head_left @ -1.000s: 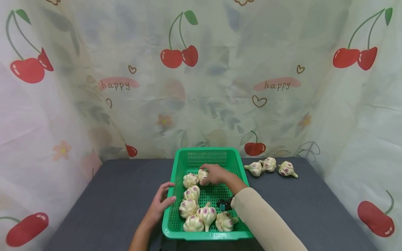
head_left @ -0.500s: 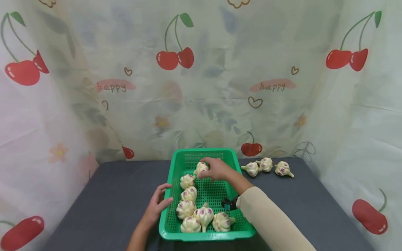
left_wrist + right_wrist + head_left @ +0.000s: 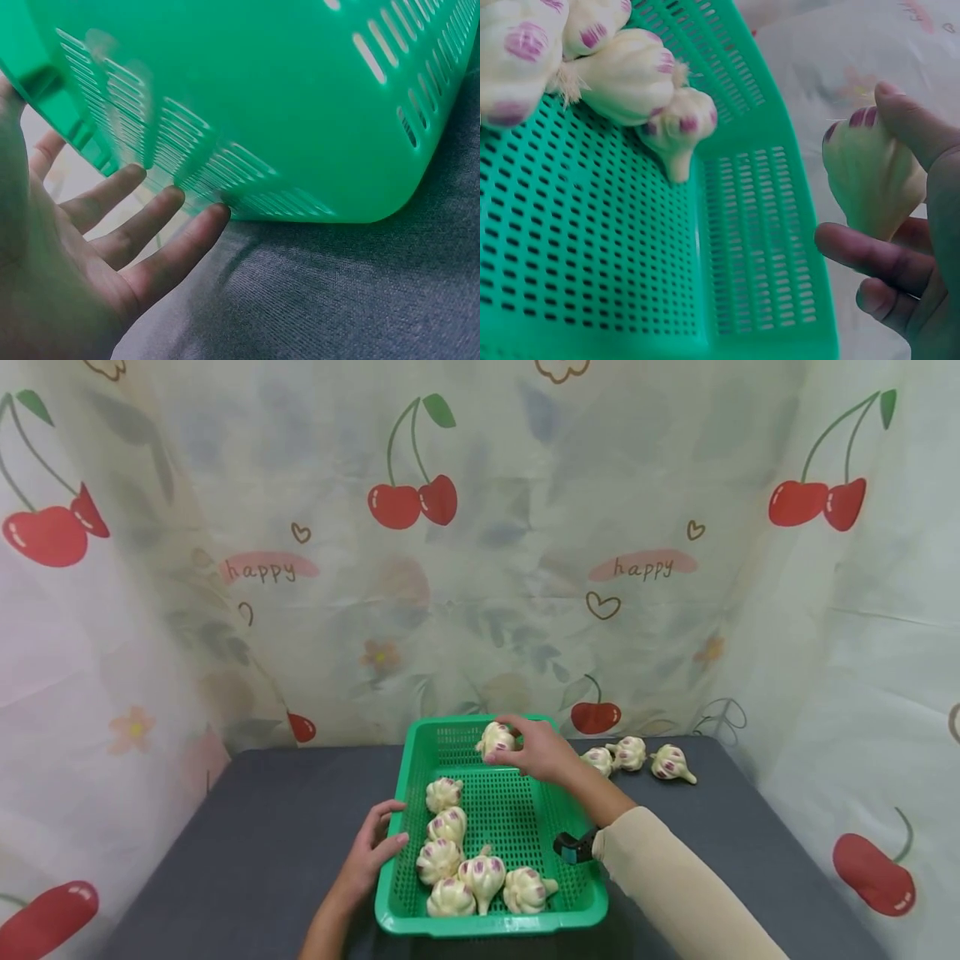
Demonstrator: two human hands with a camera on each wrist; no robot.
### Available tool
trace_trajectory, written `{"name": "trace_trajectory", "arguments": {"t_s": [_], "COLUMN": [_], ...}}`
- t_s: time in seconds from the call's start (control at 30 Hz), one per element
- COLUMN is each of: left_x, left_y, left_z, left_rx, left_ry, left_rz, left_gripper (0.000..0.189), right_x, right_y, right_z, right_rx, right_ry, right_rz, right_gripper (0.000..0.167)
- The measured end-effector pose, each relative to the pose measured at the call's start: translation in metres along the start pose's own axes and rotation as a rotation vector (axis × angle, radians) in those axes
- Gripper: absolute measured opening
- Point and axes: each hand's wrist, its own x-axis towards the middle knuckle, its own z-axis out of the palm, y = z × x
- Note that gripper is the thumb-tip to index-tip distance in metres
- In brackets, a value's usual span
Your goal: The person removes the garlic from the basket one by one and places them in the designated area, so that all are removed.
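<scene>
The person's right hand [image 3: 536, 752] holds a garlic bulb [image 3: 496, 741] up over the far end of a green basket [image 3: 491, 927], pinched between the thumb and fingers. In the right wrist view the bulb appears outside the basket's rim, its purple-marked end by the thumb and its narrower end toward the fingers. The left hand [image 3: 369, 850] is at the basket's left side, thumb and fingers spread along the edge; the left wrist view shows the fingers apart, their tips at the slotted outer wall, though whether every tip touches cannot be told. Inside the basket lie six more bulbs: four in a line down the left side, from a far bulb [image 3: 444, 795] to a near bulb [image 3: 451, 897], then a long-necked bulb [image 3: 482, 875] and a bulb with its stem to the right [image 3: 528, 890] along the near end. On the dark bench [image 3: 281, 827], right of the basket, sit three loose bulbs [image 3: 630, 753], the leftmost partly hidden by the right arm. A beige sleeve [image 3: 682, 881] covers the right forearm, with a black device [image 3: 573, 848] at the wrist. Behind hangs a pale curtain [image 3: 495, 635] printed with cherries.
</scene>
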Motion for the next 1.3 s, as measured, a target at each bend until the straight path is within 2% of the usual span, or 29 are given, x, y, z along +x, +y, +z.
{"name": "trace_trajectory", "arguments": {"t_s": [0.2,0.43,0.63,0.97,1.3], "left_x": [0.000,0.000,0.000,0.000,-0.001], "left_y": [0.001,0.001,0.001,0.001,0.001], "left_z": [-0.001,-0.002,-0.002,-0.002,-0.001], "left_rx": [0.023,0.029,0.040,0.053,0.044], "left_ry": [-0.003,0.001,-0.012,-0.028,-0.031], "left_rz": [-0.003,-0.011,0.014,0.027,0.040], "left_gripper": [0.041,0.040,0.040,0.040,0.040], "right_x": [-0.008,-0.021,-0.032,-0.051,-0.069], "right_y": [0.010,0.026,0.039,0.079,0.110], "right_z": [-0.019,-0.037,-0.048,-0.051,-0.044], "right_rx": [0.020,-0.027,-0.046,-0.082,-0.058], "right_ry": [0.076,0.188,0.243,0.319,0.349], "right_rz": [0.016,-0.007,0.008,-0.008,0.044], "right_gripper": [0.073,0.071,0.069,0.067,0.065]}}
